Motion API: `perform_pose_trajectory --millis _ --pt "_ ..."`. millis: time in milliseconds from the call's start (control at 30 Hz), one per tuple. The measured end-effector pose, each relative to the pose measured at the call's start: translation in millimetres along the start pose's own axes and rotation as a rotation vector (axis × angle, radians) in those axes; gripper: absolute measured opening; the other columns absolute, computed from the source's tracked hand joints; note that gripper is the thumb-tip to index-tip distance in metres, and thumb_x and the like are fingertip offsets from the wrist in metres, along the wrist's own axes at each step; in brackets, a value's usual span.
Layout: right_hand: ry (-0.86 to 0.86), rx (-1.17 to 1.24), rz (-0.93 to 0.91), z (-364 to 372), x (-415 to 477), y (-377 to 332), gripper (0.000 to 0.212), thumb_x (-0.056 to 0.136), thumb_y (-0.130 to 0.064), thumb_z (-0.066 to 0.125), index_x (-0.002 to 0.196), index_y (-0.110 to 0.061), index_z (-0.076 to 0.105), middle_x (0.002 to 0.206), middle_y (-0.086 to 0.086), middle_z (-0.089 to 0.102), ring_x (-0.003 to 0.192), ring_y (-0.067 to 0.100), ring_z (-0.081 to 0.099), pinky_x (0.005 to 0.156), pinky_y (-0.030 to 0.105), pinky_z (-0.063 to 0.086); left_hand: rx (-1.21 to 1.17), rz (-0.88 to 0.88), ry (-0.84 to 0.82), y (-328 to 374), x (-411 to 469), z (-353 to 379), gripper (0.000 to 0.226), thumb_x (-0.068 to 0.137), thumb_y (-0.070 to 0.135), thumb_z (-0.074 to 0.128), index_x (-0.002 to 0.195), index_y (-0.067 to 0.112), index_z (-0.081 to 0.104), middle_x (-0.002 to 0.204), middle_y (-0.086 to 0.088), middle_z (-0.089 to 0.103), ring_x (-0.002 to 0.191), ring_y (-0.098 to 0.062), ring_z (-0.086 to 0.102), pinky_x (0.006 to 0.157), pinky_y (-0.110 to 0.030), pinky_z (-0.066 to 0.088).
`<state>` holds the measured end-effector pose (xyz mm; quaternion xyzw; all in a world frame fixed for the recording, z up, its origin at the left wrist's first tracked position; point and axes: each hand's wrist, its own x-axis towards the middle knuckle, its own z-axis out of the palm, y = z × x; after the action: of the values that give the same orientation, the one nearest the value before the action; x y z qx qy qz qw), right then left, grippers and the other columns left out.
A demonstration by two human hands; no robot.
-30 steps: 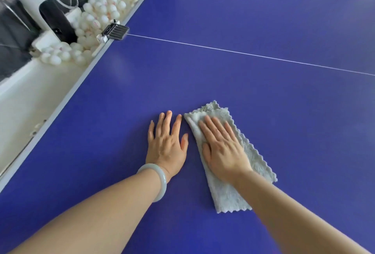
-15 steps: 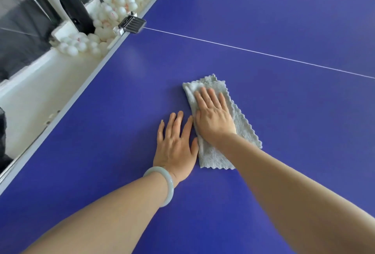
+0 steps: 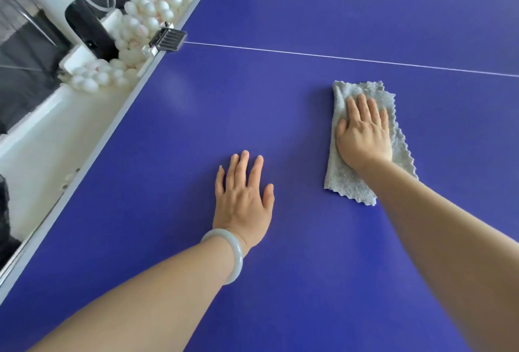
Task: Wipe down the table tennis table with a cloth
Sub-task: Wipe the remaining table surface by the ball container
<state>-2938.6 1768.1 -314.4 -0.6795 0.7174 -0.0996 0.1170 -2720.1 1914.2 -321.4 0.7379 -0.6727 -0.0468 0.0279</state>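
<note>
Head view: the right hand (image 3: 363, 133) lies flat, fingers straight and close together, pressing the cloth (image 3: 344, 180) onto the table (image 3: 168, 183), just short of the white line (image 3: 337, 57). The left hand (image 3: 243, 200), fingers straight and slightly apart, rests on the bare surface nearer the left edge. Balls (image 3: 151, 11) are heaped beyond that edge.

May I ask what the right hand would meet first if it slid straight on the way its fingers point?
Apparently nothing solid: the right hand, pressing the cloth, faces bare table and would first cross the white line; beyond looks free.
</note>
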Motion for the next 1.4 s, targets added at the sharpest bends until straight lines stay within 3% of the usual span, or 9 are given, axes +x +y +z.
perform_pose_trajectory --millis 167,267,433,533,767,900,1067,1267,1400 --pt "0.065 -0.031 0.366 -32 -87 86 0.06 0.102 -0.035 0.02 0.159 -0.022 0.011 0.167 -0.004 0.001 0.153 0.014 -0.005 0.124 0.039 -0.005 -0.029 0.012 0.031 0 1 4 0.061 0.099 0.046 0.026 0.155 0.021 0.028 0.163 -0.009 0.021 0.151 -0.026 0.017 0.122 -0.05 0.012" --pt "0.091 -0.03 0.526 -22 -148 68 0.06 0.103 -0.033 0.017 0.16 -0.018 0.003 0.167 0.0 -0.006 0.153 0.017 -0.011 0.124 0.042 -0.006 -0.052 0.02 0.032 -1 0 4 0.06 0.1 0.043 0.031 0.154 0.019 0.03 0.162 -0.011 0.022 0.151 -0.029 0.017 0.122 -0.052 0.012" --pt "0.091 -0.011 0.125 26 -239 -47 0.06 0.102 -0.031 0.025 0.158 -0.013 0.015 0.166 0.007 0.005 0.154 0.023 -0.003 0.123 0.043 -0.002 -0.107 0.041 0.048 -1 -1 3 0.058 0.101 0.039 0.038 0.154 0.016 0.032 0.162 -0.013 0.022 0.151 -0.03 0.015 0.121 -0.053 0.009" --pt "0.058 0.012 -0.11 15 -271 -27 0.056 0.101 -0.03 0.038 0.155 -0.019 0.031 0.164 0.0 0.02 0.153 0.017 0.011 0.123 0.04 0.007 -0.122 0.046 0.057 -3 -1 4 0.057 0.101 0.039 0.037 0.153 0.017 0.031 0.162 -0.012 0.021 0.151 -0.029 0.014 0.121 -0.053 0.009" --pt "0.137 -0.025 0.661 -35 -328 124 0.061 0.102 -0.035 0.02 0.159 -0.024 0.001 0.166 -0.006 -0.009 0.151 0.009 -0.014 0.123 0.036 -0.009 -0.107 0.068 0.055 -2 -1 4 0.057 0.103 0.04 0.036 0.154 0.016 0.03 0.163 -0.013 0.019 0.151 -0.031 0.013 0.12 -0.055 0.008" --pt "0.152 -0.058 0.629 -18 -349 105 0.061 0.102 -0.035 0.016 0.158 -0.024 -0.005 0.163 -0.008 -0.017 0.149 0.008 -0.022 0.121 0.032 -0.018 -0.143 0.142 0.106 -6 -2 4 0.049 0.103 0.025 0.045 0.146 0.003 0.042 0.155 -0.024 0.031 0.146 -0.041 0.022 0.118 -0.06 0.011" --pt "0.112 -0.044 0.607 -21 -343 109 0.062 0.102 -0.032 0.019 0.158 -0.023 -0.004 0.164 -0.007 -0.016 0.149 0.008 -0.022 0.122 0.034 -0.016 -0.252 0.566 0.138 46 -52 0 0.04 0.098 0.014 0.051 0.133 -0.003 0.056 0.142 -0.022 0.049 0.136 -0.041 0.043 0.116 -0.06 0.024" --pt "0.135 -0.03 0.581 -21 -345 106 0.062 0.101 -0.033 0.023 0.159 -0.023 0.002 0.165 -0.007 -0.011 0.148 0.007 -0.02 0.122 0.033 -0.015 -0.051 0.754 -0.056 139 -123 18 0.06 0.104 0.041 0.026 0.158 0.021 0.012 0.167 -0.001 0.004 0.153 -0.025 0.001 0.123 -0.049 0.0" --pt "0.158 -0.009 0.581 -17 -348 103 0.062 0.102 -0.033 0.021 0.159 -0.02 0.001 0.166 -0.004 -0.01 0.151 0.012 -0.019 0.122 0.034 -0.016 -0.055 0.721 -0.057 139 -125 23 0.059 0.102 0.039 0.033 0.157 0.021 0.022 0.165 0.001 0.015 0.153 -0.023 0.01 0.123 -0.049 0.007"
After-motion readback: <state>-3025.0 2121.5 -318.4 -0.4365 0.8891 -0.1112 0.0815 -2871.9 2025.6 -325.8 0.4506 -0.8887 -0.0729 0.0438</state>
